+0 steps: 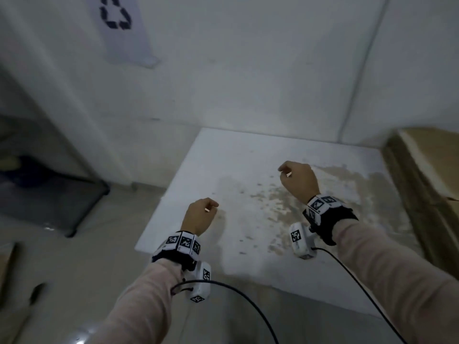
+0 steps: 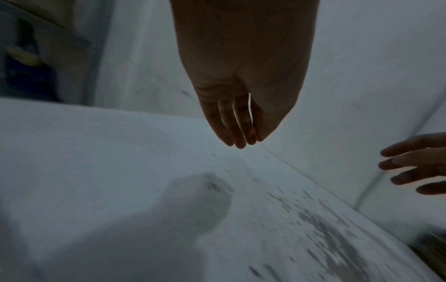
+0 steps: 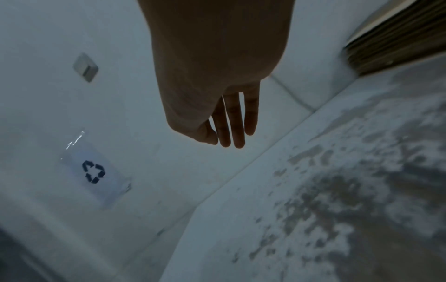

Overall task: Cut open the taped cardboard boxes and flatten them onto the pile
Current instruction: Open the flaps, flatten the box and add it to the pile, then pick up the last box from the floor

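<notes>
Two hands, yours: left hand [image 1: 198,214] and right hand [image 1: 298,180], fingers relaxed, holding nothing, above a white stained board [image 1: 248,170] on the floor. Flattened cardboard pile [image 1: 427,175] beside its right edge. Recycling sign [image 1: 121,26] on white wall.

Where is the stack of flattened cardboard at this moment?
In the head view the cardboard stack lies at the far right, against the right edge of the stained white board, beyond the right hand. The right wrist view shows its layered edge at top right.
</notes>
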The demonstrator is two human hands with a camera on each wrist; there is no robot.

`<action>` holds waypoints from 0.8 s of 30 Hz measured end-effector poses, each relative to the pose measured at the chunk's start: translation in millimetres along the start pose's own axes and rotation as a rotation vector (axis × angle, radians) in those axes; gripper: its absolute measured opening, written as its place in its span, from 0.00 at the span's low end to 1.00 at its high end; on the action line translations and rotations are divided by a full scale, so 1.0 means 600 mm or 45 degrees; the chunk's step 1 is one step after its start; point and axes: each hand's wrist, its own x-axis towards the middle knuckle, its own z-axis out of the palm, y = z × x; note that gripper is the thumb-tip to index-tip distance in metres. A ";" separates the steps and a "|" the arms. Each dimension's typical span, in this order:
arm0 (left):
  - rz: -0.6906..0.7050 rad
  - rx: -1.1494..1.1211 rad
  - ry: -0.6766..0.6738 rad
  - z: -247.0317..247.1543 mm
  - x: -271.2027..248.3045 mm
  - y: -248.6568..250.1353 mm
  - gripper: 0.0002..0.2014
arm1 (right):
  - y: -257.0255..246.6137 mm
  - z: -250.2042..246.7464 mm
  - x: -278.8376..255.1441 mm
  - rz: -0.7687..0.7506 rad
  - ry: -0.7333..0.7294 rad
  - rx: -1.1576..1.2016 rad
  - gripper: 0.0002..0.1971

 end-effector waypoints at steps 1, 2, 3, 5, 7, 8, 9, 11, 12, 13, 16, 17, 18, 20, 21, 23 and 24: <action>-0.027 0.006 0.015 -0.038 -0.003 -0.037 0.09 | -0.036 0.039 0.003 -0.009 -0.024 0.025 0.10; -0.056 0.008 0.028 -0.074 -0.005 -0.072 0.09 | -0.070 0.075 0.005 -0.023 -0.051 0.042 0.10; -0.084 0.017 0.049 -0.105 -0.008 -0.106 0.09 | -0.104 0.109 0.007 -0.041 -0.091 0.054 0.10; -0.143 0.058 0.075 -0.159 -0.014 -0.171 0.08 | -0.168 0.170 0.011 -0.066 -0.185 0.069 0.11; -0.169 0.126 0.073 -0.201 -0.016 -0.230 0.08 | -0.224 0.225 0.022 -0.069 -0.264 0.074 0.11; -0.175 0.165 0.067 -0.219 -0.015 -0.258 0.08 | -0.250 0.251 0.030 -0.070 -0.294 0.076 0.12; -0.179 0.204 0.063 -0.236 -0.014 -0.286 0.08 | -0.277 0.277 0.040 -0.072 -0.317 0.082 0.13; -0.202 0.278 0.036 -0.268 -0.003 -0.340 0.09 | -0.327 0.328 0.063 -0.085 -0.345 0.107 0.14; -0.220 0.321 0.012 -0.283 0.006 -0.365 0.09 | -0.350 0.352 0.076 -0.096 -0.354 0.116 0.15; -0.230 0.361 -0.007 -0.298 0.019 -0.387 0.10 | -0.372 0.376 0.091 -0.108 -0.361 0.115 0.15; -0.229 0.424 -0.063 -0.343 0.075 -0.446 0.11 | -0.430 0.445 0.143 -0.116 -0.377 0.119 0.15; -0.216 0.448 -0.085 -0.357 0.096 -0.461 0.11 | -0.448 0.467 0.162 -0.119 -0.378 0.122 0.15; -0.199 0.479 -0.110 -0.371 0.117 -0.473 0.12 | -0.465 0.487 0.181 -0.117 -0.368 0.121 0.15; -0.159 0.545 -0.188 -0.398 0.155 -0.491 0.13 | -0.496 0.521 0.216 -0.095 -0.341 0.117 0.15; -0.135 0.570 -0.231 -0.410 0.174 -0.499 0.13 | -0.511 0.535 0.232 -0.076 -0.338 0.119 0.15; -0.068 0.597 -0.298 -0.434 0.215 -0.516 0.13 | -0.541 0.564 0.267 -0.027 -0.345 0.114 0.14; -0.044 0.598 -0.321 -0.445 0.236 -0.524 0.14 | -0.553 0.576 0.283 -0.006 -0.351 0.107 0.14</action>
